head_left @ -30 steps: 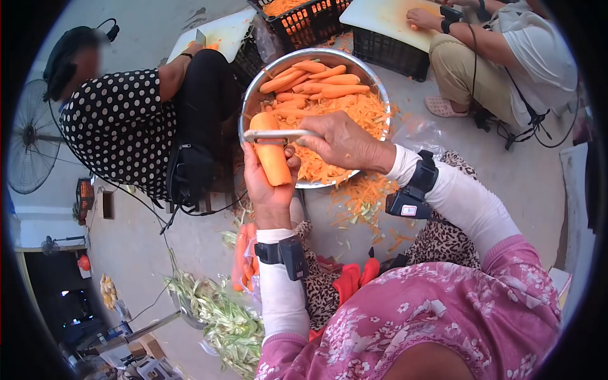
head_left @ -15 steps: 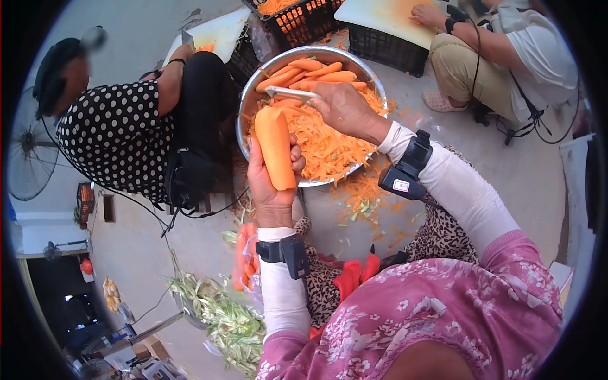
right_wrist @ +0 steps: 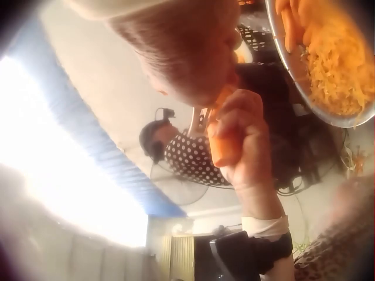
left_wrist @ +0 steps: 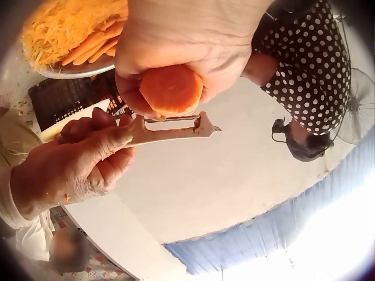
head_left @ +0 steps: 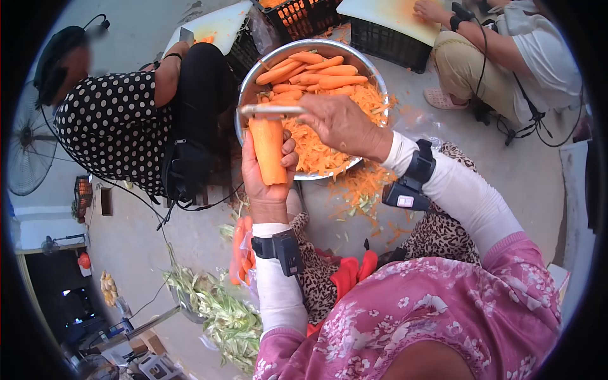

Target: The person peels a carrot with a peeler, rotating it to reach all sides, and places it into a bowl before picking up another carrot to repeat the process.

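My left hand (head_left: 263,180) grips a thick peeled carrot (head_left: 268,152), upright in the head view, with its blunt cut end toward me. In the left wrist view the round end of the carrot (left_wrist: 171,91) pokes out of the fist. My right hand (head_left: 347,126) holds a pale-handled peeler (head_left: 272,110) across the carrot's far end. The blade frame of the peeler (left_wrist: 176,126) lies right beside the carrot in the left wrist view. Beyond both hands stands a large metal basin (head_left: 379,69) with whole peeled carrots (head_left: 316,73) on a heap of orange peelings (head_left: 323,149).
Peelings (head_left: 361,190) litter the floor by the basin. A bag of carrots (head_left: 240,247) and a pile of green-white husks (head_left: 221,310) lie near my left forearm. People sit left and right at cutting boards (head_left: 386,22) on black crates (head_left: 389,47).
The peeler lay across the carrot, lifted off beyond its far end, and is now back over that end. The left hand keeps its grip on the carrot.
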Tool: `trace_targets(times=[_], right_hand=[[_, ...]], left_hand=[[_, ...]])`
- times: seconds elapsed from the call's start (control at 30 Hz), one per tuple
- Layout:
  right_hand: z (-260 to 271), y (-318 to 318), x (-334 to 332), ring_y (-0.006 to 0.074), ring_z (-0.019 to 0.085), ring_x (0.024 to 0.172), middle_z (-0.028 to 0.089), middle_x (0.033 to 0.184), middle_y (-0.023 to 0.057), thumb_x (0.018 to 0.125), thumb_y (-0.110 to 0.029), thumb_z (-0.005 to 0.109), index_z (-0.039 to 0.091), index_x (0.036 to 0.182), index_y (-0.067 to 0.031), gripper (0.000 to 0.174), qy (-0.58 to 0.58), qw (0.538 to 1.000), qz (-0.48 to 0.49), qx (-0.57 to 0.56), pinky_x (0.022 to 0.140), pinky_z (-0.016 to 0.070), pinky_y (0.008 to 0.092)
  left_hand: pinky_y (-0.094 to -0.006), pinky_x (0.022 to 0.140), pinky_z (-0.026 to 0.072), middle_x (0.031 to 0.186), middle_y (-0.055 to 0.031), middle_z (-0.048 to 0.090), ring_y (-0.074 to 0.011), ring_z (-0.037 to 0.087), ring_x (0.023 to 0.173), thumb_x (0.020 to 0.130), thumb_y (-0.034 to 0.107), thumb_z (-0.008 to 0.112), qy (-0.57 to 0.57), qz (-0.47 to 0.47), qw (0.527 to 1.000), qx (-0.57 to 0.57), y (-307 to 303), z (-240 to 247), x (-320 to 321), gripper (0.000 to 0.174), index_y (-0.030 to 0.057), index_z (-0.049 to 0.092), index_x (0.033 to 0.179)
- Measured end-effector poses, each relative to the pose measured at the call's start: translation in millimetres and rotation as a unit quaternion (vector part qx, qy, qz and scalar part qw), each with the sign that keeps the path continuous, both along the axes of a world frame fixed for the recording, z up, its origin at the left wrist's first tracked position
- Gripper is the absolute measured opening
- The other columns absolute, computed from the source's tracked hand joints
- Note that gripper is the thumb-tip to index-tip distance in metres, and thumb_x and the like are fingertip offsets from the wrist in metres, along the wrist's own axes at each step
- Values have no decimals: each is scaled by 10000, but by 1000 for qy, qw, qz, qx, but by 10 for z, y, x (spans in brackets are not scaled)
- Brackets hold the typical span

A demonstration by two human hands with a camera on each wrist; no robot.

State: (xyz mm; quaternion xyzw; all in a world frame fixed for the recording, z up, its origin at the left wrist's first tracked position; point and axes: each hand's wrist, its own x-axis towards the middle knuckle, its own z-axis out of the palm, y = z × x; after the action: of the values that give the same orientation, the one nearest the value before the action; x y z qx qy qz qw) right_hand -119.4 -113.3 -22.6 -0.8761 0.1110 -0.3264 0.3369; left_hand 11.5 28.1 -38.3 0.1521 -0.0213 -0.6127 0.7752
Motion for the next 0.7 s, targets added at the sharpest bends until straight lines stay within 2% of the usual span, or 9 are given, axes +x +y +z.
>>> trace_targets(times=[0.03, 0.1, 0.17, 0.23, 0.3, 0.43, 0.53, 0.67, 0.7], right_hand=[[-65, -102, 15, 384, 578, 760, 567, 771, 178, 877, -175, 559, 555, 916, -31, 150, 0, 1000, -2, 2, 634, 449, 440], [-202, -309, 53, 377, 579, 744, 570, 751, 175, 883, -150, 546, 570, 896, -23, 130, 129, 989, -63, -35, 628, 448, 430], [-295, -344, 69, 371, 578, 730, 573, 744, 172, 885, -144, 542, 576, 895, -18, 131, 122, 988, -90, -1, 623, 447, 420], [-194, -338, 65, 365, 578, 716, 576, 737, 170, 887, -138, 537, 581, 893, -12, 134, 129, 987, -92, 19, 619, 445, 410], [-72, -273, 34, 398, 583, 781, 605, 834, 200, 882, -162, 530, 593, 881, -13, 162, 88, 990, -74, 84, 661, 457, 471], [23, -33, -9, 399, 581, 787, 601, 831, 205, 879, -151, 521, 580, 909, -9, 157, 14, 997, -15, 69, 667, 452, 475], [25, 24, -52, 342, 585, 710, 587, 804, 174, 862, -100, 553, 583, 1003, 8, 180, -8, 998, -12, 54, 622, 449, 374], [51, 8, -81, 336, 587, 701, 592, 788, 170, 865, -105, 556, 583, 988, 6, 168, -19, 999, -44, 20, 616, 453, 363], [55, -21, -79, 363, 584, 722, 589, 789, 189, 871, -123, 538, 582, 962, 1, 160, -3, 997, -52, 62, 629, 455, 405]], left_hand=[[-231, 526, 427, 985, -154, 442, -201, 427, 750, 935, 466, 457, 0, -2, 1000, 2, 13, 39, -44, 541, 15, 429, 1234], [-225, 521, 421, 990, -158, 441, -197, 420, 733, 941, 459, 448, -87, -25, 995, -30, 18, 153, -151, 552, 6, 415, 1255], [-237, 531, 429, 989, -159, 461, -205, 440, 745, 948, 459, 434, -68, -30, 996, -44, 0, 173, -143, 552, -2, 423, 1251], [-251, 548, 438, 993, -161, 490, -220, 468, 774, 953, 470, 417, -110, 18, 992, 56, -12, 111, -125, 559, -9, 441, 1239], [-278, 581, 449, 996, -161, 522, -228, 492, 806, 956, 475, 404, -118, 7, 992, 46, 2, 89, -103, 552, -5, 466, 1220], [-303, 615, 452, 980, -160, 541, -225, 501, 796, 959, 472, 398, -148, 36, 984, 93, 34, 32, -81, 536, 4, 489, 1204], [-304, 621, 449, 968, -157, 546, -225, 504, 784, 959, 472, 398, -147, 47, 982, 110, 28, 33, -81, 529, 10, 499, 1196], [-299, 621, 446, 953, -152, 544, -220, 502, 775, 954, 481, 406, -152, 51, 980, 119, 0, 38, -118, 535, 4, 502, 1178], [-299, 621, 446, 953, -152, 544, -220, 502, 775, 954, 481, 406, -152, 51, 980, 119, 1, 19, -108, 535, 4, 502, 1178]])
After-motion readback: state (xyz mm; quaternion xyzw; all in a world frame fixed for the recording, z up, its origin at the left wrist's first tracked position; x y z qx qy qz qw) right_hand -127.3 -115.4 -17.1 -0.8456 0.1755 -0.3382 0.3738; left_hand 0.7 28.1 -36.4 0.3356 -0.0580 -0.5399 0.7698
